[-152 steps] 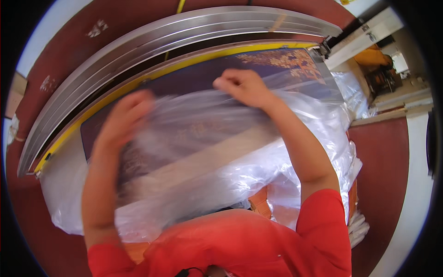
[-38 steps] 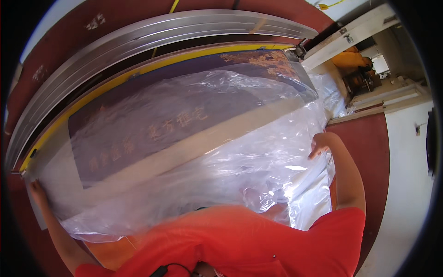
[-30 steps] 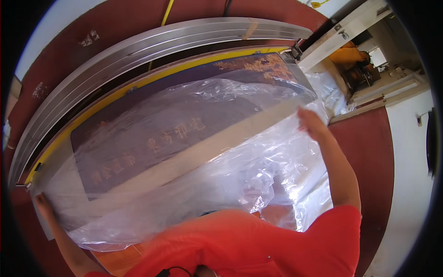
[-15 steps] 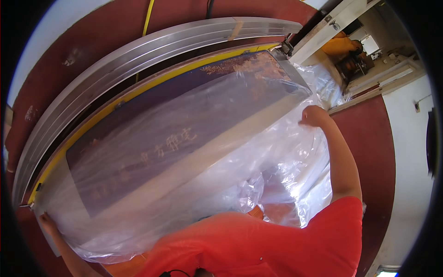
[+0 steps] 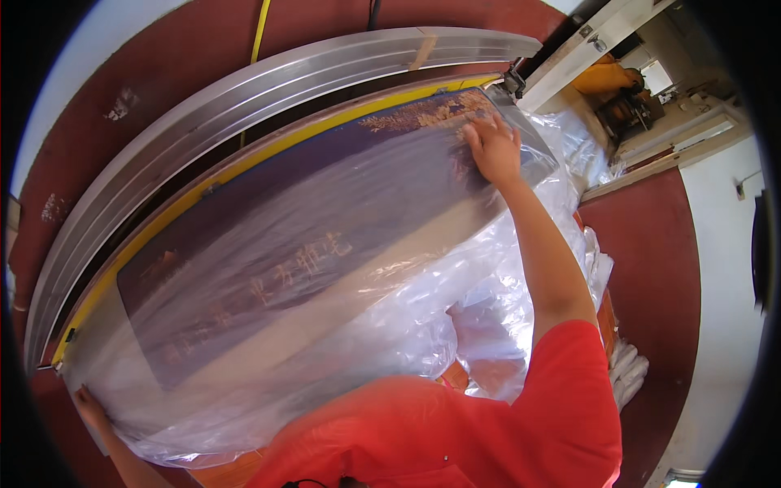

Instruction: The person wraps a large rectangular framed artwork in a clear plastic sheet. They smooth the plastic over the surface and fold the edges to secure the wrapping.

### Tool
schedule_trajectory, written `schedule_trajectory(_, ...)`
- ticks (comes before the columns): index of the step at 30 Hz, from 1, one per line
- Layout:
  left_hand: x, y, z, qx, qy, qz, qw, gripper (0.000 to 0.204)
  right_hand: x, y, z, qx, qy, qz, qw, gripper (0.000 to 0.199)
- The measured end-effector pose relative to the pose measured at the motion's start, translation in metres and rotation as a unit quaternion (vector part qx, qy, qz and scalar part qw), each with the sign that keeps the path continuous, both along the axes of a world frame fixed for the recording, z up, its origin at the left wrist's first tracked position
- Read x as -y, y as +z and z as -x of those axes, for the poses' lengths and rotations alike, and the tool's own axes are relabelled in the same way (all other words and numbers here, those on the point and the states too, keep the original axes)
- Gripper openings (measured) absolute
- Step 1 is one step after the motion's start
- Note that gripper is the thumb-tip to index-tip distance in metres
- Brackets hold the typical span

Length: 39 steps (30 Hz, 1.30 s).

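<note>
A long dark purple panel (image 5: 268, 179) with copper-coloured patterns and characters lies on a flat work surface. Clear plastic film (image 5: 390, 333) covers most of it and hangs in crumpled folds down the near side. At the panel's far right corner, my right hand (image 5: 495, 150) rests on the film with its fingers spread. My left hand (image 5: 91, 407) is at the film's left end, its fingers closed at the edge of the sheet; the fingertips are small and partly hidden.
Along the far side run a yellow strip (image 5: 146, 246) and a long curved-looking silver metal beam (image 5: 244, 89). To the far right, a doorway with a white door (image 5: 590, 49) shows a person in orange (image 5: 606, 77). More plastic film (image 5: 626, 370) lies bunched on the right.
My right hand has moved left and away from me, from the film's near right edge onto the panel's far corner, its fingers now spread. My left hand has barely moved.
</note>
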State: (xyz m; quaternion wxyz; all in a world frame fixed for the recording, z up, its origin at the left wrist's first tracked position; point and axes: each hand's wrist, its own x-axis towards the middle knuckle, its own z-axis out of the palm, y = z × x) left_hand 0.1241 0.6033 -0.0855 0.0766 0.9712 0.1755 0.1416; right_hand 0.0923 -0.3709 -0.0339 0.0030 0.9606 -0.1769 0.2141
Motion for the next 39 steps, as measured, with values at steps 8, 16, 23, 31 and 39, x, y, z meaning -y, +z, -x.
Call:
schedule_trajectory(8, -0.033, 0.045, 0.016, 0.007, -0.011, 0.377, 0.926, 0.039, 0.055, -0.021, -0.025, 0.13, -0.066, -0.04, 0.989, 0.021)
schedule_trajectory(16, -0.049, 0.029, -0.043, 0.156, 0.08, 0.111, 0.978, 0.044, 0.058, 0.023, -0.043, 0.2, 0.041, -0.562, 0.802, 0.025)
schedule_trajectory(23, -0.064, -0.041, -0.131, 0.24, 0.069, 0.149, 0.957, 0.044, 0.089, -0.011, -0.079, 0.16, -0.054, -0.189, 0.968, 0.029)
schedule_trajectory(31, -0.139, -0.04, -0.179, 0.051, 0.114, -0.134, 0.983, 0.061, 0.08, -0.024, -0.121, 0.15, -0.122, -0.238, 0.952, 0.044)
schedule_trajectory(39, -0.133, -0.062, -0.178, 0.062, 0.176, -0.104, 0.977, 0.041, 0.064, -0.027, -0.12, 0.208, -0.176, -0.24, 0.932, 0.051)
